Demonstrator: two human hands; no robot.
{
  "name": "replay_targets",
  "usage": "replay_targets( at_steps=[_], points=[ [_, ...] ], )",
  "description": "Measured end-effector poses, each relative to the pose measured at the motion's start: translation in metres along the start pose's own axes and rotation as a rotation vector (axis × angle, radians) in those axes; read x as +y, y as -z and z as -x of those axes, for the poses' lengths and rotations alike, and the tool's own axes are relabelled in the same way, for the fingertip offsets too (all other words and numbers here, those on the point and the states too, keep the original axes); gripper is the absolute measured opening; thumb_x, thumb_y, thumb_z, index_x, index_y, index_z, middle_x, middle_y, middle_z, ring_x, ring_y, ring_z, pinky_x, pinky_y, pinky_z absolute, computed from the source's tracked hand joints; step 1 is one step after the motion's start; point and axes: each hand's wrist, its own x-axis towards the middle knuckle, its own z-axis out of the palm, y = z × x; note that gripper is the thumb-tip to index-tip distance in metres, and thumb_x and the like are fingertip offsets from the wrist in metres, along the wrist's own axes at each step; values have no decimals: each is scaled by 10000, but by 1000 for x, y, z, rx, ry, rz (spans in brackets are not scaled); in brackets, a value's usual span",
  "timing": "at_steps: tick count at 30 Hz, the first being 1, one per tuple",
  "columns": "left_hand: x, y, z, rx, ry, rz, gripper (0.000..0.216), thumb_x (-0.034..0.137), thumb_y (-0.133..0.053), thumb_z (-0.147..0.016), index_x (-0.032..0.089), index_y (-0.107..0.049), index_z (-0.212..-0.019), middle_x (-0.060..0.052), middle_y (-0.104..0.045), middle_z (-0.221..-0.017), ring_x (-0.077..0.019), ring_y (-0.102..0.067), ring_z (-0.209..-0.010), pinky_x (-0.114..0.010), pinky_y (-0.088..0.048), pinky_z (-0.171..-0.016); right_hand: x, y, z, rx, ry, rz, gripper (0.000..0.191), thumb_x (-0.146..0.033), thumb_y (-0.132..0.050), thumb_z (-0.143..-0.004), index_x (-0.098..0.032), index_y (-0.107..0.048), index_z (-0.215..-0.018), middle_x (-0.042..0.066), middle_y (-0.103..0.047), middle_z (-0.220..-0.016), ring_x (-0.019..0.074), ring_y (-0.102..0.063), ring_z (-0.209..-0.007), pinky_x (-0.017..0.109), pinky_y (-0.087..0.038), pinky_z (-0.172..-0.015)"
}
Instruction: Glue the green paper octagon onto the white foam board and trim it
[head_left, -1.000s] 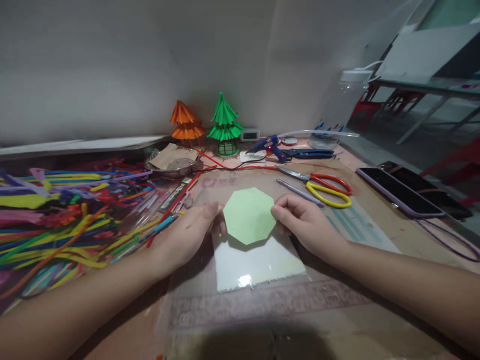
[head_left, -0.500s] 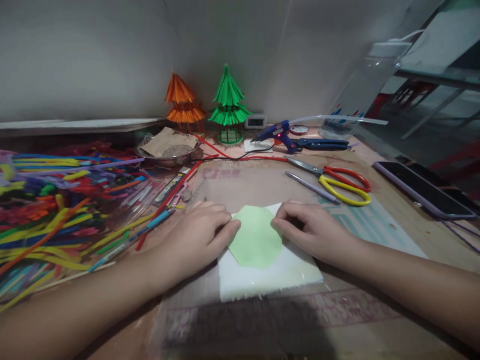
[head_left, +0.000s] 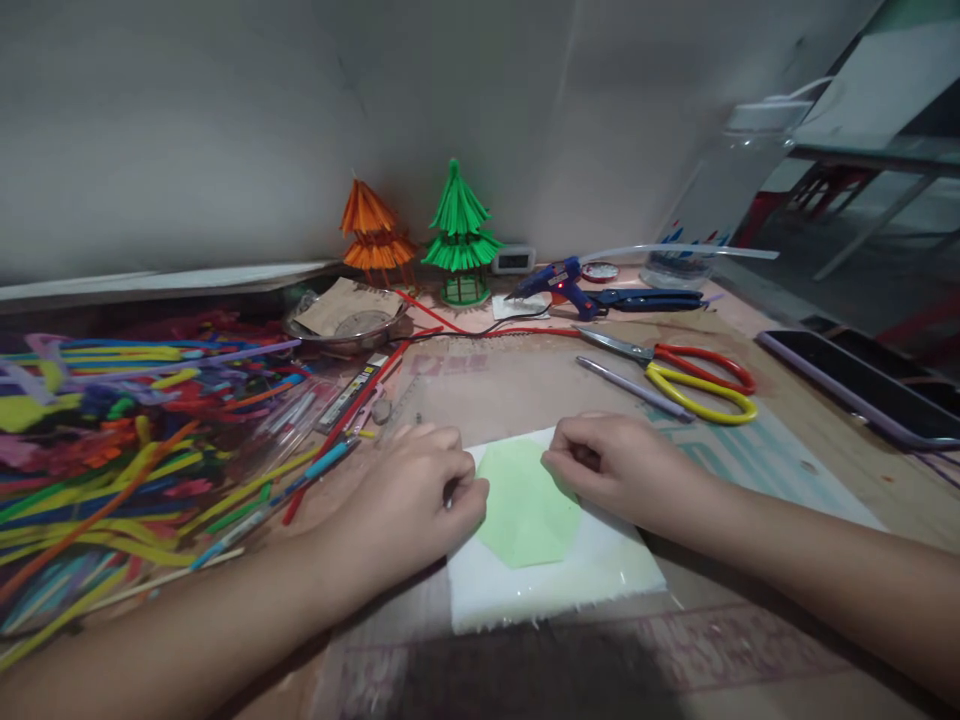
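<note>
Head view: both hands, left [head_left: 409, 495] and right [head_left: 622, 470], pinch green paper [head_left: 525, 505] edges.

Worn brown tabletop [head_left: 840, 470], taped sheets on it. White glossy slab [head_left: 570, 585] front centre. Heap of coloured pipe cleaners [head_left: 112, 450] at left. Scissors [head_left: 679, 372] and grey pen [head_left: 634, 388] right of centre. Blue glue gun [head_left: 559, 282], orange [head_left: 373, 235] and green [head_left: 460, 230] paper trees at back. Phone [head_left: 855, 385], maybe two, far right.
</note>
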Motion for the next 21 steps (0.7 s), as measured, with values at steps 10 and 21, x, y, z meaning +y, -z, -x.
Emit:
replay_targets(
  at_steps=[10,21],
  points=[
    [2,2,0,-16,8,37,374,340,-486,-972,194,-526,-631,-18,-551,-706,-195,-501,-746,-350,-289,-695,1,-1,-2,-7,-8,55,247,-314,-577,-894,-218,-530,-672,-9,-554,-615,142,-468,-587,288,-283,-587],
    [-1,-2,0,8,-27,-11,363,260,-499,-942,192,-482,-586,-14,-522,-677,-187,-473,-712,-353,-270,-682,-1,-2,-4,-9,-9,96,261,-319,-575,-898,-221,-495,-669,-11,-535,-602,141,-445,-574,300,-251,-584]
  ],
)
